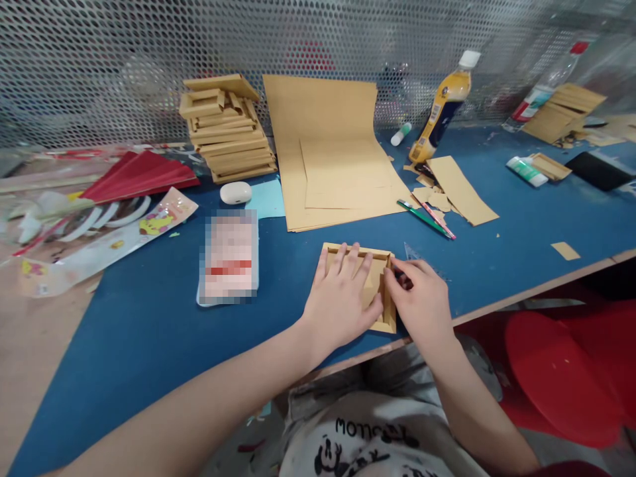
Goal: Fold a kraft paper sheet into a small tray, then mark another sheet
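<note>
A shallow tray of folded brown card (385, 326) lies flat close to the table's front edge. Across its left part and inside rests my left hand (342, 291), fingers spread and pressing down. My right hand (420, 291) pinches the tray's right wall near the far corner, thumb on the inner side and fingers outside. A clear plastic triangle ruler (412, 252) shows partly just behind my right hand. Much of the tray's left side and floor is hidden under my left hand.
Behind stand a stack of similar card trays (231, 142) and large brown paper sheets (338, 146). Pens (422, 217), paper scraps (437, 199) and a yellow drink bottle (442, 109) are at back right. Left lie a phone (229, 258) and white earbud case (236, 193). A red stool (561, 377) stands right.
</note>
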Motion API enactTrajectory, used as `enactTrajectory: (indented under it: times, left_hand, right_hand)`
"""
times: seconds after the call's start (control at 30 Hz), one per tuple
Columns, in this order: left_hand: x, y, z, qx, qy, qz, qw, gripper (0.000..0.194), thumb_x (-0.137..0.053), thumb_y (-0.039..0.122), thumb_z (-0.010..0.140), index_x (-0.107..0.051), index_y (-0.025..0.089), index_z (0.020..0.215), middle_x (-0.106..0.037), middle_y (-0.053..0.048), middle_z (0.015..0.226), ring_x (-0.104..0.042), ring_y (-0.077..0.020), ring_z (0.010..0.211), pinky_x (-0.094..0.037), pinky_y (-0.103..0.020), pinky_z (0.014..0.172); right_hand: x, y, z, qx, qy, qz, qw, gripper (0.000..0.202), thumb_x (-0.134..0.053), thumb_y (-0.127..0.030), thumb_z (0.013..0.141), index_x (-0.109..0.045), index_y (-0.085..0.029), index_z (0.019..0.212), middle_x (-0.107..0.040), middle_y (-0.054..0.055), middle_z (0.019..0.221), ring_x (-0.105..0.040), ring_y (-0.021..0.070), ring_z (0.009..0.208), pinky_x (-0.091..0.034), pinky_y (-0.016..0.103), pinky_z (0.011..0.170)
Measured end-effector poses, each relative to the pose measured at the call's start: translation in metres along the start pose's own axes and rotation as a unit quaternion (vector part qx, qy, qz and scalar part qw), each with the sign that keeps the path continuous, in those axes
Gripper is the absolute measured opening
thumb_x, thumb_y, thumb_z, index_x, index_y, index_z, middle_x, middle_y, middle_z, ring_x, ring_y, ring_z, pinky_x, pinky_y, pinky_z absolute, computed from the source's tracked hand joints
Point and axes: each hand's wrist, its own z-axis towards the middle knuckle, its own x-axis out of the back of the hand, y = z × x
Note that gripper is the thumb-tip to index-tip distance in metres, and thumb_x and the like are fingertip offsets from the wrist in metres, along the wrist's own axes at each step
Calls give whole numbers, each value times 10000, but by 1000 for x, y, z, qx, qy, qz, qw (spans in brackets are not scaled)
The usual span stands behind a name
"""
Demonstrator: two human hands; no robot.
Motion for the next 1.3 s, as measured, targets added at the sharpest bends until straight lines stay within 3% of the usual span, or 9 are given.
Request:
enactTrajectory:
  times: [0.47, 0.7, 1.0, 1.3]
  left_hand:
    - [0, 1, 0, 1, 2, 3, 1000, 609, -367, 471, 910, -349, 151, 1428, -270, -111, 1512, -204, -289, 1404, -102, -519, 1147]
    - [-1, 1, 1, 11, 2, 11, 1000, 658, -357, 481, 903, -326, 96, 1436, -276, -123, 1507, -205, -281, 1403, -94, -491, 1156]
    - [-3, 0, 2, 13, 9, 6, 1000, 688, -341, 507, 896, -335, 68, 1427, -276, -143, 1504, -206, -300, 1400, -107, -498, 1155]
    - [-4, 0, 0, 10, 23, 1, 1000, 669, -373, 476, 888, -343, 77, 1423, -303, -148, 1490, -210, -295, 1399, -108, -489, 1157]
  right_hand:
    - [0, -2, 1, 50, -33, -74, 995, 305, -452, -272, 898, -693, -145, 1034, -651, 84, 885, -610, 187, 714, -473, 304, 663]
    - [3, -7, 4, 59, -60, -124, 989, 298, -427, -239, 902, -703, -142, 963, -641, 92, 853, -598, 182, 657, -459, 304, 619]
    - [2, -12, 7, 90, -92, -180, 975, 305, -406, -194, 891, -684, -93, 963, -614, 114, 801, -601, 232, 698, -488, 331, 634]
    - [2, -11, 9, 95, -112, -175, 973, 305, -388, -178, 892, -669, -102, 985, -625, 134, 839, -611, 243, 722, -493, 347, 652]
